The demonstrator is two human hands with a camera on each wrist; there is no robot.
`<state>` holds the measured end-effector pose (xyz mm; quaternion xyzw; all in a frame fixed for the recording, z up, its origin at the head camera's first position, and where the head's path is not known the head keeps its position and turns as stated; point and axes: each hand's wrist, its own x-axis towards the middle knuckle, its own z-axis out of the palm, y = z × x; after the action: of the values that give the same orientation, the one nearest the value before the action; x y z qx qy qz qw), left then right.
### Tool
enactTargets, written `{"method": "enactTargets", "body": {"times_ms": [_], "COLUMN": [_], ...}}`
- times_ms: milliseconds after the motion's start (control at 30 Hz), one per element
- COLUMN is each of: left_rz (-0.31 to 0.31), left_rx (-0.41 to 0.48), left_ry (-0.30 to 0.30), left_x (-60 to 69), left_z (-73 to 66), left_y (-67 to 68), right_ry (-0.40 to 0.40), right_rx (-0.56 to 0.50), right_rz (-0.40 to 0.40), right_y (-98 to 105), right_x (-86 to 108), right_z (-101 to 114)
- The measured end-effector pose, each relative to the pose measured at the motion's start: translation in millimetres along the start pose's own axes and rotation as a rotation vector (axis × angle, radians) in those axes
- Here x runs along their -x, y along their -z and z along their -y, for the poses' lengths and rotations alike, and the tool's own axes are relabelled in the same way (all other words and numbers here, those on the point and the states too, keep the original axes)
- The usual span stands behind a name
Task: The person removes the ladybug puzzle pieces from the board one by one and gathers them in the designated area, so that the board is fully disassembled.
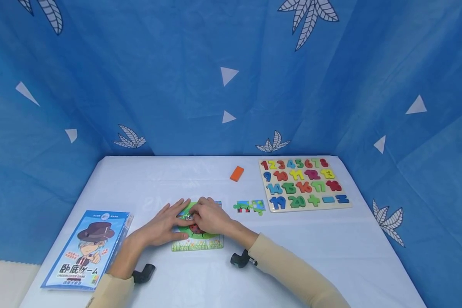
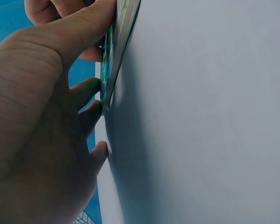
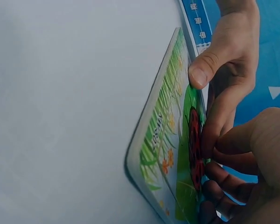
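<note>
A puzzle board [image 1: 197, 246] with a ladybug picture lies at the table's middle. My left hand [image 1: 158, 229] rests on its left part with fingers spread; in the left wrist view its thumb reaches over the board [image 2: 125, 28]. My right hand [image 1: 212, 217] has its fingers curled at the board's upper middle, beside the left fingertips, pinching a small puzzle piece that they mostly hide. Seen from the right wrist, the right fingers [image 3: 224, 179] bend down to the board [image 3: 170, 135] near the ladybug. Loose puzzle pieces [image 1: 243, 206] lie right of the board.
On the right stands out a number board [image 1: 303, 207] with coloured numerals, lying flat. An orange block [image 1: 237, 173] lies behind the loose pieces. At the left is a blue boxed game [image 1: 85, 252]. Blue curtains [image 1: 185, 85] surround the white table's back and sides.
</note>
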<state>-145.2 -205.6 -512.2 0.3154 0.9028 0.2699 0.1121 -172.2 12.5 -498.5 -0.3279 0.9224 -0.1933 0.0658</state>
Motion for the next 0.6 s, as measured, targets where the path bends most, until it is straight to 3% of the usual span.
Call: {"method": "enactTargets", "body": {"times_ms": [333, 600], "left_rz": [-0.009, -0.008], "left_rx": [0.013, -0.003], "left_ry": [0.004, -0.018], "left_x": [1.4, 0.5], "left_z": [0.5, 0.1], "left_y": [0.9, 2.3], "right_ry": [-0.033, -0.015], "right_rx": [-0.008, 0.005], "right_rz": [0.009, -0.008], "right_y": [-0.3, -0.6], "right_x": [-1.4, -2.3], "right_z": [1.1, 0.5]}}
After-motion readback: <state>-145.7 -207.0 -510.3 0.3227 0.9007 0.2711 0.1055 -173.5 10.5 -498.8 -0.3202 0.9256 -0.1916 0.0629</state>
